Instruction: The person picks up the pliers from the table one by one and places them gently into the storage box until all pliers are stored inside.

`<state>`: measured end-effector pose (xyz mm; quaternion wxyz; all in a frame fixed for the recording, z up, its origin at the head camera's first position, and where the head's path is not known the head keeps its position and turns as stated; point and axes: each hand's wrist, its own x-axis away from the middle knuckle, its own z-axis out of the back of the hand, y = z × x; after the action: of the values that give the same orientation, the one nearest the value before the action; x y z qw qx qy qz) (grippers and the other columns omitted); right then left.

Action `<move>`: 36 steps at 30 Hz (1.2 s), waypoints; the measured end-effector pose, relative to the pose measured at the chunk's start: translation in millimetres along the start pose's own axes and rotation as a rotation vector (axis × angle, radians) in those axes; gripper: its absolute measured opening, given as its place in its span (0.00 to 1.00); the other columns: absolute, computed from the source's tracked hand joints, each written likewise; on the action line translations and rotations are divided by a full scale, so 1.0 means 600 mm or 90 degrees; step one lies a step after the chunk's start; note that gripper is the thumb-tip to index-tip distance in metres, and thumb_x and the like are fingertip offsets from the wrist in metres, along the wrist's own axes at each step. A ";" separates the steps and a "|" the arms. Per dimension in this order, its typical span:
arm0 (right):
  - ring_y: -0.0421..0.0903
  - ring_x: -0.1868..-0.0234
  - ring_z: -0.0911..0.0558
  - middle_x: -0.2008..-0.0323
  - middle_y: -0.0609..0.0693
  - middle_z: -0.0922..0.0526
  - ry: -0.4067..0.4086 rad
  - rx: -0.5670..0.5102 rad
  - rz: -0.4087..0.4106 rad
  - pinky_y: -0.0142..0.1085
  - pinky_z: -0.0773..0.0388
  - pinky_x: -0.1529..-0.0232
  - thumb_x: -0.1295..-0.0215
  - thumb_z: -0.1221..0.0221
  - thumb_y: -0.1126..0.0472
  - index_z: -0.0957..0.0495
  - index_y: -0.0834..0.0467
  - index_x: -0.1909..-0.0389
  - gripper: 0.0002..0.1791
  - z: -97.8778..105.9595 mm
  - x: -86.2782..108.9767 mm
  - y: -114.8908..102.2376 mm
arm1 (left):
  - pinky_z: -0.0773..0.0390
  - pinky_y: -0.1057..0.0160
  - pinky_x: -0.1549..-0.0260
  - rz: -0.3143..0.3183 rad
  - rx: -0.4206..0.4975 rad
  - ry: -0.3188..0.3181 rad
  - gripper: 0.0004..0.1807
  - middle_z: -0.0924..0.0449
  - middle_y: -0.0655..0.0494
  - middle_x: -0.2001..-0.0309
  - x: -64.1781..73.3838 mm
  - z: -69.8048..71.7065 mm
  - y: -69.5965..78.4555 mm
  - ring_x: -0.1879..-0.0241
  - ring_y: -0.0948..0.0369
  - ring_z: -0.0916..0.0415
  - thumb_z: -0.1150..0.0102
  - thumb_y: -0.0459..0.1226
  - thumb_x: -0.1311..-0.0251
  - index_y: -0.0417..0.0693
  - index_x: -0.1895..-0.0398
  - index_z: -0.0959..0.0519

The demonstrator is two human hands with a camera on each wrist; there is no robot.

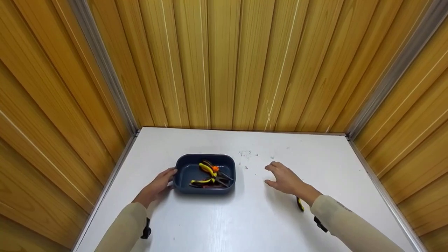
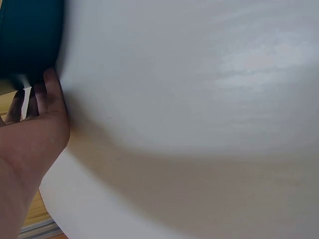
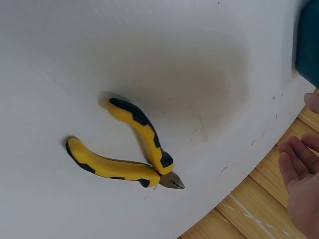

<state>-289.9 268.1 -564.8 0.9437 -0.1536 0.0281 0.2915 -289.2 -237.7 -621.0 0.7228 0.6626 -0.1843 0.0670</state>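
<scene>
A dark blue box (image 1: 204, 191) stands on the white table with several hand tools in it. Among them are yellow-and-black handled pliers (image 1: 208, 169), an orange piece (image 1: 215, 168) and something reddish, partly hidden, along the near wall. At the box's left end my left hand (image 1: 159, 183) holds the rim; the thumb's grip is unclear in the left wrist view. My right hand (image 1: 285, 179) hovers over the table right of the box, thumb and fingers apart, holding nothing. Below the right forearm lie diagonal cutters (image 3: 162, 174) with yellow-and-black handles spread, mostly hidden in the head view.
Wood-patterned panels (image 1: 224, 63) rise behind the table (image 1: 210, 227) and on both sides. Small dark marks (image 1: 245, 154) dot the tabletop behind and right of the box. Metal frame posts (image 1: 105, 63) stand at the corners.
</scene>
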 end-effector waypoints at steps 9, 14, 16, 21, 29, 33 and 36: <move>0.60 0.44 0.18 0.47 0.61 0.19 -0.003 0.032 -0.008 0.53 0.17 0.44 0.33 0.27 0.58 0.21 0.69 0.41 0.27 0.001 0.032 0.034 | 0.37 0.40 0.24 -0.008 0.000 -0.006 0.36 0.44 0.34 0.19 0.003 -0.002 0.000 0.19 0.39 0.49 0.53 0.49 0.16 0.38 0.17 0.43; 0.62 0.41 0.19 0.44 0.63 0.20 -0.016 0.025 -0.044 0.54 0.18 0.42 0.32 0.27 0.57 0.21 0.69 0.40 0.27 0.002 0.051 0.048 | 0.37 0.41 0.24 -0.005 -0.002 -0.001 0.35 0.43 0.36 0.19 0.003 -0.002 -0.003 0.19 0.40 0.48 0.52 0.50 0.17 0.40 0.17 0.42; 0.63 0.40 0.19 0.43 0.64 0.20 -0.014 0.019 -0.051 0.56 0.18 0.41 0.32 0.28 0.58 0.21 0.69 0.40 0.27 0.004 0.056 0.052 | 0.36 0.41 0.25 -0.008 0.014 -0.001 0.34 0.42 0.37 0.19 0.002 -0.001 -0.004 0.19 0.41 0.48 0.53 0.49 0.16 0.40 0.18 0.41; 0.65 0.41 0.19 0.44 0.65 0.20 -0.011 0.023 -0.047 0.57 0.18 0.43 0.32 0.28 0.59 0.21 0.70 0.40 0.26 0.005 0.065 0.064 | 0.34 0.42 0.27 -0.016 0.030 -0.001 0.33 0.41 0.36 0.20 -0.003 -0.003 -0.006 0.19 0.41 0.47 0.53 0.47 0.16 0.38 0.18 0.41; 0.61 0.43 0.19 0.45 0.63 0.20 -0.058 0.029 -0.079 0.56 0.19 0.43 0.31 0.29 0.56 0.21 0.68 0.40 0.26 0.011 0.079 0.090 | 0.35 0.40 0.26 -0.015 0.013 0.001 0.33 0.42 0.35 0.20 -0.005 -0.001 -0.009 0.19 0.41 0.48 0.54 0.47 0.16 0.38 0.18 0.42; 0.52 0.54 0.20 0.54 0.55 0.20 -0.065 0.031 -0.080 0.51 0.19 0.53 0.32 0.28 0.56 0.20 0.67 0.46 0.22 0.017 0.083 0.099 | 0.34 0.40 0.26 -0.017 0.010 0.004 0.33 0.41 0.35 0.20 -0.003 -0.001 -0.007 0.19 0.40 0.48 0.53 0.47 0.16 0.38 0.18 0.42; 0.46 0.63 0.27 0.62 0.51 0.23 -0.069 0.031 -0.086 0.44 0.23 0.62 0.33 0.27 0.57 0.20 0.63 0.53 0.17 0.020 0.085 0.106 | 0.34 0.41 0.26 -0.016 0.013 0.005 0.33 0.41 0.35 0.20 -0.002 -0.001 -0.006 0.19 0.41 0.47 0.53 0.47 0.16 0.38 0.18 0.41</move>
<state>-283.7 349.3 -578.4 0.9648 -0.1165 -0.0264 0.2344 -289.3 -237.5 -624.7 0.7174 0.6721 -0.1726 0.0624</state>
